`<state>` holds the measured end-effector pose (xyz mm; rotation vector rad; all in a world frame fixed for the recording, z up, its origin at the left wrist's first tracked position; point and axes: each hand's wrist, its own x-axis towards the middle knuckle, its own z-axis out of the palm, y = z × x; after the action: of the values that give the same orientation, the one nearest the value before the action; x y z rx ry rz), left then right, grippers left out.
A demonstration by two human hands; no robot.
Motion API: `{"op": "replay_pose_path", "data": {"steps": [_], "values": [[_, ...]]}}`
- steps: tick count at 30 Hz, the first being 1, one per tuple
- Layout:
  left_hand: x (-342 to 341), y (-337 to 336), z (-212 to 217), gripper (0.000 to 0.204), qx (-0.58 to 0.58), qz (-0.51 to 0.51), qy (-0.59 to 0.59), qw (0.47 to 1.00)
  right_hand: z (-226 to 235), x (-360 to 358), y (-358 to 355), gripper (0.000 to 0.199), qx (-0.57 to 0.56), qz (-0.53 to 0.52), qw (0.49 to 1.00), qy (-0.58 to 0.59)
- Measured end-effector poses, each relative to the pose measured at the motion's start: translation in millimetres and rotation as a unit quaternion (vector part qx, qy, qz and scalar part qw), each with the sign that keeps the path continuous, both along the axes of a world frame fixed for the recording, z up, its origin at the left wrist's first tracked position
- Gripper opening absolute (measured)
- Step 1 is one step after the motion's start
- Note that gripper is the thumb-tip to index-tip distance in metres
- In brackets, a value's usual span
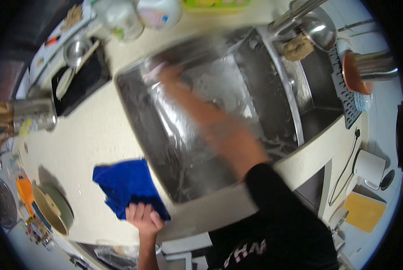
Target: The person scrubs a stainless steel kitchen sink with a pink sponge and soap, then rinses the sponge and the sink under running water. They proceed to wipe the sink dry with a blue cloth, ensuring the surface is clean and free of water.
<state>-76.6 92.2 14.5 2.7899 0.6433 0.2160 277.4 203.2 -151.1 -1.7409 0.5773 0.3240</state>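
a pale kitchen counter [82, 135] ran round a steel sink [273, 112], its basin wet and streaked with foam. the left hand [143, 218], at 7 o'clock, pressed its fingers curled over the near edge of a deep blue cloth [127, 184] lying crumpled and flat on the counter just left of the sink. the right hand [163, 72] reached to the basin's far corner at 11 o'clock, too blurred to tell its fingers. a scrubbing sponge [298, 47] sat at 1 o'clock by the tap

Crumpled blue cloth [125, 185] beside wet steel sink [183, 135]
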Motion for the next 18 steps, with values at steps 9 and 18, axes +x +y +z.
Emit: {"op": "replay_pose_path", "data": {"steps": [9,18], "values": [[0,1,1,0.019,-0.008,-0.006,-0.001,1.0,-14,52,-108,0.026,-0.274,0.423,0.833,-0.228],[-2,6,-7,0.019,0.01,0.003,-0.031,0.999,5,-43,-125,0.019,-0.113,0.786,0.555,-0.248]]}}
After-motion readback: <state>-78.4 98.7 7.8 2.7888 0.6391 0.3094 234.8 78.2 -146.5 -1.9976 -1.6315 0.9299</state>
